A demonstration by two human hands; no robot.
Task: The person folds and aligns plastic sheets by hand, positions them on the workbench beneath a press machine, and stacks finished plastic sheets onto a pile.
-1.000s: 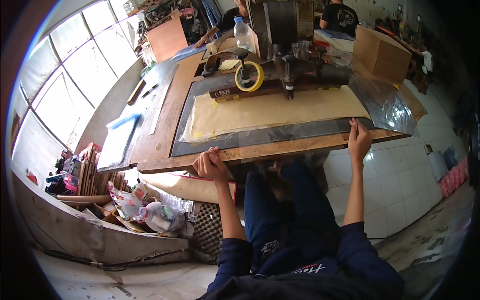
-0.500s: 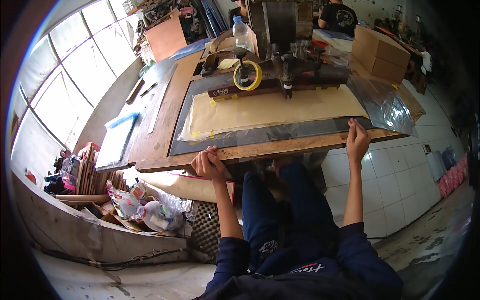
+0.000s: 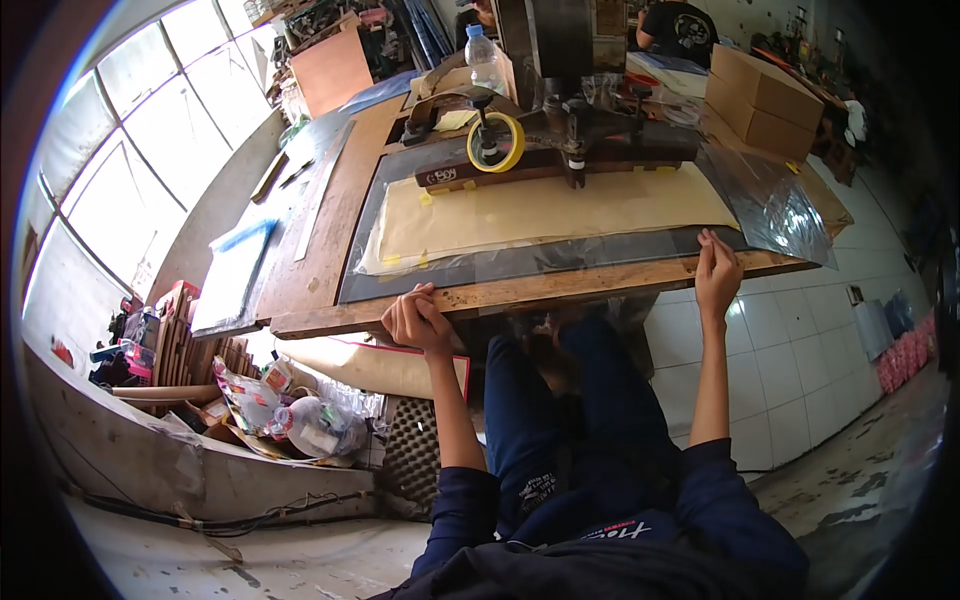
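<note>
At the front wooden edge of the table, my left hand point(image 3: 417, 318) is closed with its fingers curled; what it grips, if anything, is hidden. My right hand point(image 3: 718, 272) is pinched closed over the same edge farther right, by the corner of the dark board point(image 3: 580, 260), and I cannot make out anything in it. Between and beyond my hands, a cream sheet point(image 3: 560, 215) with clear film under its front lies on the board. Its back border runs beneath the dark bar point(image 3: 600, 165) of a press. A yellow tape roll point(image 3: 518, 143) hangs at that bar.
A plastic bottle point(image 3: 481, 60) stands behind the press, and a cardboard box point(image 3: 760, 105) sits at the back right. Clear film point(image 3: 785, 215) overhangs the right corner. A long strip point(image 3: 322, 195) lies on the left. Another person point(image 3: 680, 30) is in the background.
My hands keep their closed poses at the table edge. Only a slight shift of the whole view shows; the sheet and press look unchanged.
</note>
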